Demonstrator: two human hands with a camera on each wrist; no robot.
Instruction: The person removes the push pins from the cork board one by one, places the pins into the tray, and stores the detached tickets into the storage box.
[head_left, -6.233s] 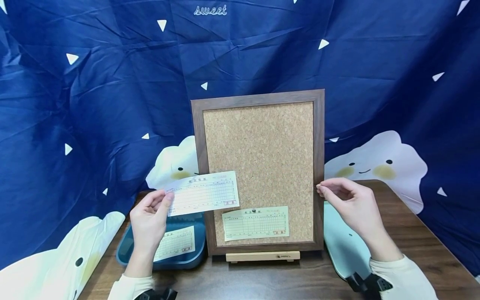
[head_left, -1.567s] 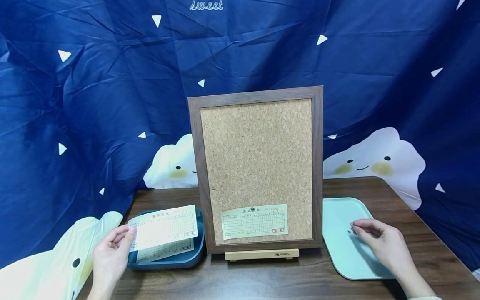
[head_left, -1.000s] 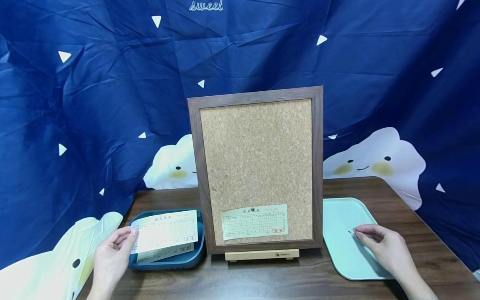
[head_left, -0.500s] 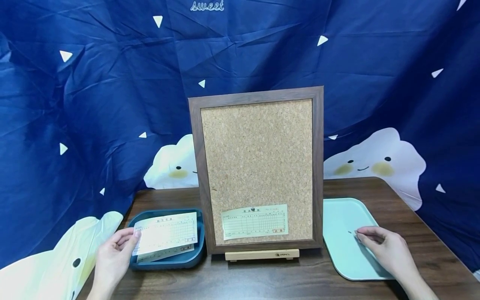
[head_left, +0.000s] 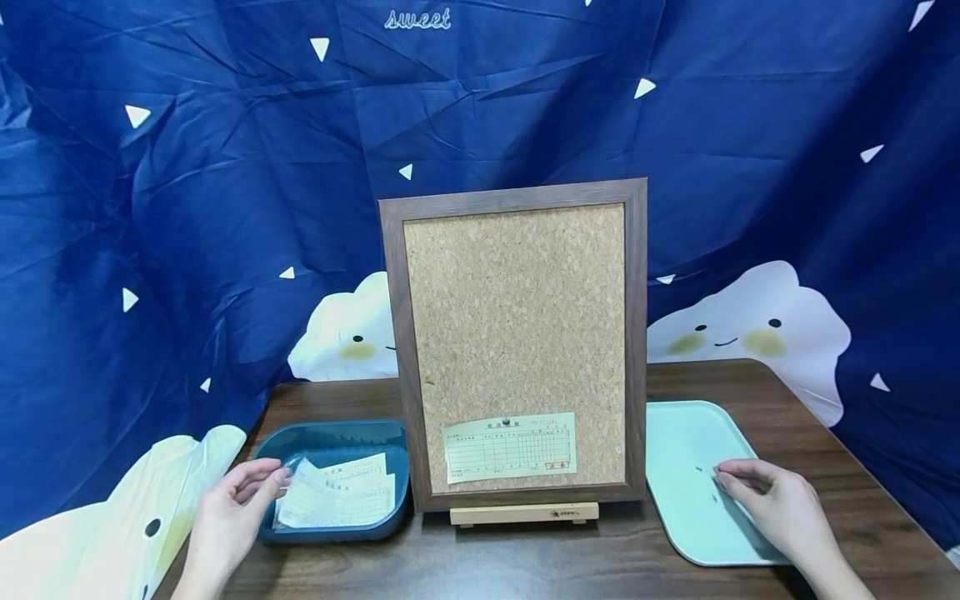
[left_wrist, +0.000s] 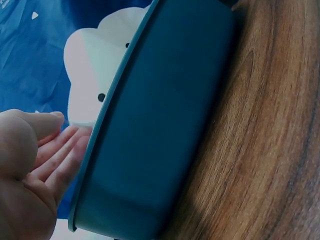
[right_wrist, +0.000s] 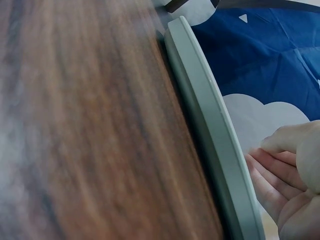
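My left hand (head_left: pixel 232 512) is at the left rim of a blue plastic bin (head_left: pixel 330 433), thumb and fingers slightly apart. A printed paper slip (head_left: pixel 318 500), blurred in motion, lies just off the fingertips over the bin, above other slips (head_left: pixel 371 500). In the left wrist view, the bin's wall hides the slips. My right hand (head_left: pixel 772 500) hovers low over a mint-green tray (head_left: pixel 690 533), thumb and forefinger close together with nothing visible between them. Small dark pins (head_left: pixel 699 468) lie on the tray near the fingertips.
A framed cork board (head_left: pixel 517 308) stands upright between bin and tray on a small wooden stand (head_left: pixel 525 512). One green slip (head_left: pixel 510 454) is pinned low on it. A wooden table (head_left: pixel 517 567) bears everything; a blue curtain (head_left: pixel 510 92) hangs behind.
My left hand has let go of the slip, which has dropped into the bin. A second small dark thing now shows on the tray below my right fingertips. Earlier, both hands were at the board.
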